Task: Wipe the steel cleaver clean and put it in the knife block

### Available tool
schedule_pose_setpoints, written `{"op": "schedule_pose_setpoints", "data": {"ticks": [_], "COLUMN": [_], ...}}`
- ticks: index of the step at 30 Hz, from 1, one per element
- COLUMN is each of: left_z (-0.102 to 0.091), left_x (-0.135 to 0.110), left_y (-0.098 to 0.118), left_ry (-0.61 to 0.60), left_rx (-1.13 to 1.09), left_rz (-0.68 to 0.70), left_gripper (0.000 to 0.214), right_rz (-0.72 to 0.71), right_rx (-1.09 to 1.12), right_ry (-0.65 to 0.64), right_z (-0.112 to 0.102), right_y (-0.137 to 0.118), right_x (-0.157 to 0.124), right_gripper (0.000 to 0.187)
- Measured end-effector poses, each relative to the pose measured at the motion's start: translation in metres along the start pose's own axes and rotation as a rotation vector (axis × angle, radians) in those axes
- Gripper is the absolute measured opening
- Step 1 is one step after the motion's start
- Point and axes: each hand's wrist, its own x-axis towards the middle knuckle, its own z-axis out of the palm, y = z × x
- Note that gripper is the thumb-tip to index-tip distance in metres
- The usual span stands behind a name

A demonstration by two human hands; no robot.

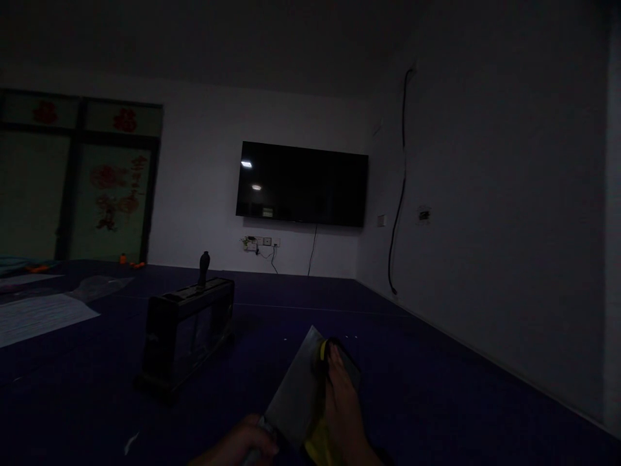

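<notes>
A broad-bladed cleaver (pixel 294 396) points up and away at the bottom middle, its flat grey blade tilted. My left hand (pixel 247 441) is closed round its handle at the lower edge of the view. Against the right side of the blade lies my right hand (pixel 342 404), fingers together, holding a yellow and dark cloth (pixel 317 443) that looks soft. Part of the cloth wraps over the blade's edge near the fingertips; darkness hides its exact shape. Left of the hands stands a dark knife block (pixel 201 336) with one black knife handle (pixel 204 267) upright in its top.
The dark blue surface (pixel 272 323) stretches to the walls. Printed paper (pixel 43 317) and a clear plastic bag (pixel 99 287) lie at the left, with small orange items (pixel 130 261) behind. A television (pixel 303 184) hangs on the far wall; a black cable (pixel 396 220) runs down the right wall.
</notes>
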Motion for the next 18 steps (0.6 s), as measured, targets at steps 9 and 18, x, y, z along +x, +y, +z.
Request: {"op": "schedule_pose_setpoints", "data": {"ticks": [9, 18], "left_z": [-0.007, 0.001], "left_x": [-0.008, -0.006], "left_y": [0.014, 0.007], "left_ry": [-0.108, -0.119], "left_rx": [0.047, -0.063], "left_rz": [-0.034, 0.066], "left_gripper": [0.029, 0.029], "right_rz": [-0.131, -0.377], "right_rx": [-0.042, -0.165], "right_ry": [-0.012, -0.089], "right_z": [0.005, 0.000], "right_y": [-0.001, -0.001], "right_x": [-0.005, 0.000], "right_gripper": [0.066, 0.068]}}
